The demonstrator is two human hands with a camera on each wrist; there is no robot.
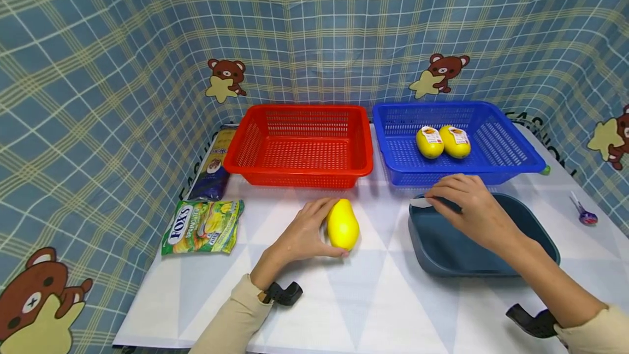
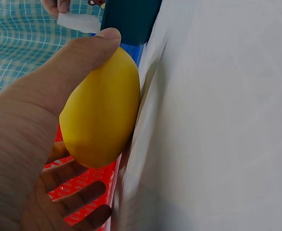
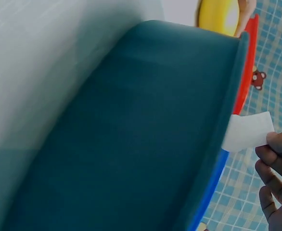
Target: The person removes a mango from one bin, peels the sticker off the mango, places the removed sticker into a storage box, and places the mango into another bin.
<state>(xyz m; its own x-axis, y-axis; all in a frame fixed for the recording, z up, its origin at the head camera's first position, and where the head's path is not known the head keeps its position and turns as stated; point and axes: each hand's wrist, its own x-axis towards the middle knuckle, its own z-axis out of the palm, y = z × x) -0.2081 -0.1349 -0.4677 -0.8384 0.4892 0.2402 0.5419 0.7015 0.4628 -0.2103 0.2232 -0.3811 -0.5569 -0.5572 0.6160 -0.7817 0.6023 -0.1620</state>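
On the table, my left hand (image 1: 309, 232) holds a yellow mango (image 1: 343, 225) between thumb and fingers. In the left wrist view the thumb lies along one end of the mango (image 2: 102, 113), and the other fingers spread beyond it. My right hand (image 1: 469, 206) pinches a small white label (image 1: 420, 202) by its edge at the rim of the dark teal basin (image 1: 491, 276). The right wrist view shows the white label (image 3: 248, 132) between thumb and forefinger, its far end right at the basin's rim.
Behind stand a red basket (image 1: 300, 172) and a blue basket (image 1: 467, 169) with two labelled mangoes (image 1: 443, 142). A Fox's candy bag (image 1: 202, 226) and a dark blue packet (image 1: 213, 171) lie at left. Right of the basin lies a purple lollipop (image 1: 587, 217). Plaid cloth (image 1: 324, 31) walls the table.
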